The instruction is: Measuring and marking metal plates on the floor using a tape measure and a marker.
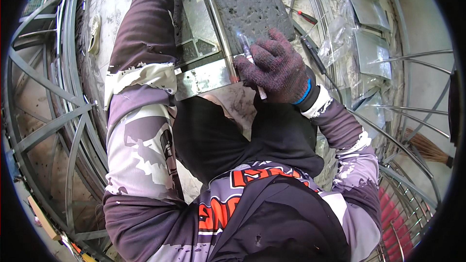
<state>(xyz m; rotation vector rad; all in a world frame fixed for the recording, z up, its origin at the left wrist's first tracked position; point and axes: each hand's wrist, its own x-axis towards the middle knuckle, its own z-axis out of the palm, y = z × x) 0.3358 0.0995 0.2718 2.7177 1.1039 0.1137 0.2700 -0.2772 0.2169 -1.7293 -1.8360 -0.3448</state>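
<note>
My right hand (277,63), in a dark knitted glove, is closed around a slim white marker pen (262,92). The pen slants, with its upper end pointing away from me over a dark pitted slab (262,2). Just left of those fingers is the near end of a shiny round metal tube (216,22), which runs away from me along the slab's left side. Under the tube's near end lies a flat metal plate (201,80). My left arm (141,39) stretches to the top edge, where the hand is out of view.
A red-handled screwdriver (307,17) and a black-handled tool with a cable (313,54) lie right of the slab. Grey metal frames (53,92) stand at the left. Clear plastic-wrapped sheets (371,51), long rods and a broom (427,148) are at the right.
</note>
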